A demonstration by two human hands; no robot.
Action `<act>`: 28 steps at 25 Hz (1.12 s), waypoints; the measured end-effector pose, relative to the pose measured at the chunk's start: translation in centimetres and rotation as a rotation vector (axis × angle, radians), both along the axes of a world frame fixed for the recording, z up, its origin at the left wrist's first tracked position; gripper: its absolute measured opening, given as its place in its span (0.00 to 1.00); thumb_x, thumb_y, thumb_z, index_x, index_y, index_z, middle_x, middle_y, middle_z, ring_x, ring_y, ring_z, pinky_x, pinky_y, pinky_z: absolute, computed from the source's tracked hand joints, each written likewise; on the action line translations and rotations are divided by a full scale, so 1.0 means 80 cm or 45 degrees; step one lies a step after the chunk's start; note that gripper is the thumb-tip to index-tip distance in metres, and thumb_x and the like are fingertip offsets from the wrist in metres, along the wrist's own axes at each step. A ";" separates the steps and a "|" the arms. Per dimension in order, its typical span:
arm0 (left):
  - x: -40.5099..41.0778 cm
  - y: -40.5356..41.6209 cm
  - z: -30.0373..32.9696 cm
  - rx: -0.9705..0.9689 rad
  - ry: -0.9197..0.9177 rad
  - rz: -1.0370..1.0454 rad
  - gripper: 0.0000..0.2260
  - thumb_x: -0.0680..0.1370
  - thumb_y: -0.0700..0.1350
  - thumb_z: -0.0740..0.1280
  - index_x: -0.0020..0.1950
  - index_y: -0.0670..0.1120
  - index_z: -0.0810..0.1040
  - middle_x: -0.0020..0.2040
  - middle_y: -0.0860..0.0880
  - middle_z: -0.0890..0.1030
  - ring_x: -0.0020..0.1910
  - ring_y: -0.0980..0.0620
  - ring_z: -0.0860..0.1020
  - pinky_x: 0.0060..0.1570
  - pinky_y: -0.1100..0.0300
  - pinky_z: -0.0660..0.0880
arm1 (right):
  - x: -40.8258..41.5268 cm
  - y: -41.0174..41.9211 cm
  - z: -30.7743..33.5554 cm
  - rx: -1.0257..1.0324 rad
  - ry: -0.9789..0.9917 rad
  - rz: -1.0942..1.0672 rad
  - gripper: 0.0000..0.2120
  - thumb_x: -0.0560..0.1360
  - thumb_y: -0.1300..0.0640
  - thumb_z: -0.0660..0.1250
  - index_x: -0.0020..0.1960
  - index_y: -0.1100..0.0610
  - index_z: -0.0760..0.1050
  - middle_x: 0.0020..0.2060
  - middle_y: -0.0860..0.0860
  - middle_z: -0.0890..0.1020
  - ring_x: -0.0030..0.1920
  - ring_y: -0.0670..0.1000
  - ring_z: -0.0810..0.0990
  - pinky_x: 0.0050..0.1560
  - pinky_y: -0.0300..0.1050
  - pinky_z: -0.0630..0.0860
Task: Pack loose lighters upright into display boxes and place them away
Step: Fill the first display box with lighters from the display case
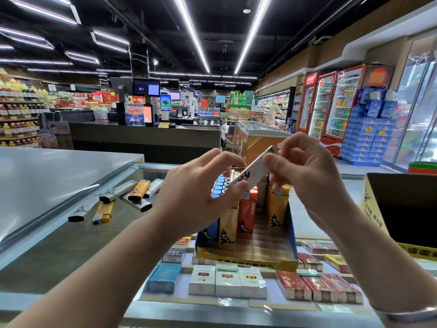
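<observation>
Both hands hold one white lighter [254,170] tilted above the display box [248,256]. My left hand [201,185] pinches its lower end, and my right hand [300,166] pinches its upper end. The blue and yellow display box stands on the glass counter and holds several upright lighters [246,216], orange, yellow and blue. Its front rows are bare. Several loose lighters [123,195], white and yellow, lie flat on the counter to the left of my left hand.
The glass counter [71,245] shows cigarette packs [227,282] under its top. An open yellow cardboard carton [402,209] stands at the right. A grey counter top [47,181] lies at the left. A checkout desk and drink fridges stand behind.
</observation>
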State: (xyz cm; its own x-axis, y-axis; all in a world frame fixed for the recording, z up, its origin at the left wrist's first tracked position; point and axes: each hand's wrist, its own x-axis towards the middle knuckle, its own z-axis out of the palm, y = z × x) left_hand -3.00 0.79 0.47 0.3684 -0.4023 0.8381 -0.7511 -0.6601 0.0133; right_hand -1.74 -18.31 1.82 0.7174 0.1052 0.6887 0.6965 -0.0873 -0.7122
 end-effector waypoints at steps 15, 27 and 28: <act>0.028 0.005 -0.008 -0.343 -0.109 0.048 0.14 0.77 0.46 0.57 0.57 0.41 0.75 0.49 0.53 0.75 0.52 0.44 0.73 0.48 0.49 0.75 | 0.012 -0.010 -0.003 -0.196 -0.337 -0.643 0.10 0.73 0.64 0.67 0.50 0.51 0.76 0.40 0.37 0.76 0.42 0.39 0.78 0.43 0.45 0.80; 0.014 0.010 0.002 -0.578 -0.096 -0.118 0.10 0.71 0.52 0.69 0.50 0.52 0.77 0.43 0.60 0.76 0.39 0.56 0.79 0.33 0.58 0.78 | 0.030 0.001 -0.022 -0.734 -0.307 -0.664 0.09 0.72 0.65 0.69 0.51 0.58 0.80 0.47 0.52 0.83 0.47 0.46 0.76 0.43 0.30 0.68; 0.014 0.010 0.002 -0.622 -0.082 -0.120 0.10 0.70 0.51 0.71 0.49 0.52 0.76 0.42 0.61 0.76 0.38 0.58 0.79 0.33 0.60 0.78 | 0.032 0.002 -0.023 -0.761 -0.275 -0.655 0.09 0.72 0.65 0.68 0.50 0.58 0.81 0.47 0.52 0.82 0.48 0.46 0.75 0.44 0.34 0.68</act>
State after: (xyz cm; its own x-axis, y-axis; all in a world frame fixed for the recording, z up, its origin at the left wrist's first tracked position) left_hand -1.88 1.58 0.61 0.2907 0.0136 0.9567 -0.8167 -0.5175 0.2555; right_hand 0.83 -18.14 -0.05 0.6338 0.1926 0.7492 0.5825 -0.7560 -0.2985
